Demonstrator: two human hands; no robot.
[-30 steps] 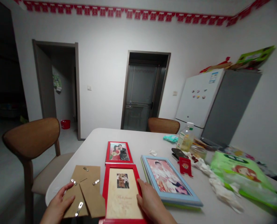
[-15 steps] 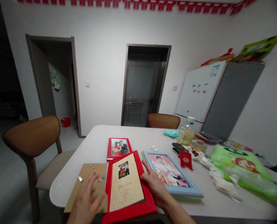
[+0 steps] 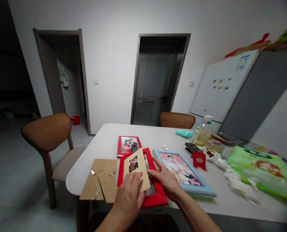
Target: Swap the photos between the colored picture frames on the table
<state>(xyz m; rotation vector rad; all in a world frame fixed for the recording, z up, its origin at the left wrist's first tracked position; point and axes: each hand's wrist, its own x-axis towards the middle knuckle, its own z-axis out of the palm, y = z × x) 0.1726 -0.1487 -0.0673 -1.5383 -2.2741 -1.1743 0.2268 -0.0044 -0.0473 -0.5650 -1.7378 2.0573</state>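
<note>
My left hand [image 3: 131, 192] is closed on a cream photo card [image 3: 139, 166], which bears a small picture and is lifted at an angle from a red picture frame [image 3: 155, 200]. Part of the card is hidden under my fingers. My right hand [image 3: 166, 178] grips the frame by its right side, thumb on the front. To the left lies a brown backing board [image 3: 91, 180] with metal clips, partly overlapped by a second brown board [image 3: 109, 185]. Just beyond the frame I hold is a smaller red-framed photo [image 3: 129, 145]. On the right rests a light blue framed photo [image 3: 182, 169].
Farther right on the white table [image 3: 104, 141] are a bottle [image 3: 201, 130], a dark phone-like object [image 3: 191, 149], a red card [image 3: 199, 160], crumpled tissues [image 3: 237, 187] and a green tissue pack [image 3: 262, 166]. Chairs [image 3: 48, 133] stand at the left and far side.
My left hand has moved right from over the backing boards onto the photo card. The card now tilts up out of the red frame. My right hand keeps its hold; the view has shifted slightly.
</note>
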